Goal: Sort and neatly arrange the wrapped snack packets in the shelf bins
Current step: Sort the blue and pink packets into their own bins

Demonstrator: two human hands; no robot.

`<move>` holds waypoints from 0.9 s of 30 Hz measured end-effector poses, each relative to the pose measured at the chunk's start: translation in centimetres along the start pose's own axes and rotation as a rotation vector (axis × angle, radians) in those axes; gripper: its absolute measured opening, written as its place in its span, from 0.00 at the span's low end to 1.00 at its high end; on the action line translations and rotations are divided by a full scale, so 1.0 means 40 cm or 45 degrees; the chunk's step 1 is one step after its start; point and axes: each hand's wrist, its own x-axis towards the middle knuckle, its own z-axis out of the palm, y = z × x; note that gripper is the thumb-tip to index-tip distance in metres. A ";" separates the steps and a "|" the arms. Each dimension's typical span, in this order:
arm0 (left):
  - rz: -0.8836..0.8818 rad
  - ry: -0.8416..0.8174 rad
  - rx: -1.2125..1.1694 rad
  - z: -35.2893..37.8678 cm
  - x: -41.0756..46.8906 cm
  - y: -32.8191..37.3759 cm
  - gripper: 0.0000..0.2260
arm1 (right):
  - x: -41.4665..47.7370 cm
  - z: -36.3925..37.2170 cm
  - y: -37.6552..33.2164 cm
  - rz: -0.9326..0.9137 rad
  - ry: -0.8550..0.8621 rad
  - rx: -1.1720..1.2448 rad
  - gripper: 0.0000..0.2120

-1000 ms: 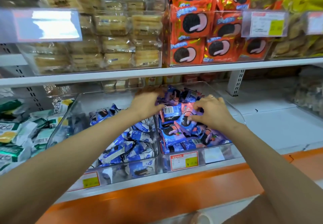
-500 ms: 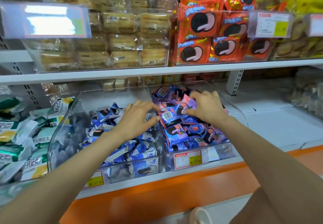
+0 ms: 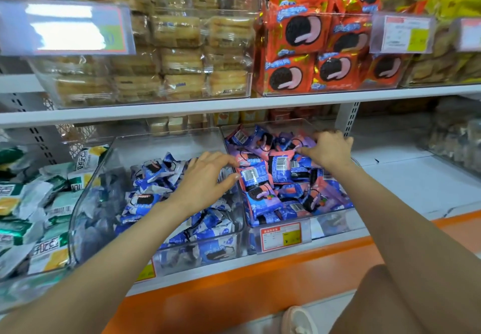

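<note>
Two clear bins stand side by side on the lower shelf. The left bin (image 3: 104,177) holds several blue-and-white cookie packets (image 3: 156,172). The right bin (image 3: 286,122) is heaped with pink-and-blue cookie packets (image 3: 260,198). My left hand (image 3: 205,177) hovers over the divider between the bins, fingers spread, fingertips near a barcode-side packet (image 3: 250,176). My right hand (image 3: 328,148) is at the back of the right bin, where its fingers and thumb curl round a purple-pink packet (image 3: 308,141) on top of the heap.
A bin of green-and-yellow packets (image 3: 39,203) stands at the far left. The upper shelf carries yellow cake packs (image 3: 177,55) and orange cookie packs (image 3: 299,34). A price tag (image 3: 281,236) hangs on the right bin. Bare white shelf (image 3: 416,177) lies to the right.
My left hand drew out of the right bin to the divider. My right hand moved from the middle of the pink heap to its back.
</note>
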 end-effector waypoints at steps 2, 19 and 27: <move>0.030 -0.005 0.046 -0.004 0.012 0.013 0.13 | -0.001 -0.014 0.014 -0.045 -0.016 0.069 0.24; -0.070 -0.583 0.489 0.024 0.216 0.106 0.16 | -0.053 0.017 -0.033 -0.448 -0.043 -0.167 0.25; -0.070 -0.015 0.561 0.002 0.269 0.076 0.28 | -0.039 -0.014 -0.026 -0.263 0.161 0.019 0.18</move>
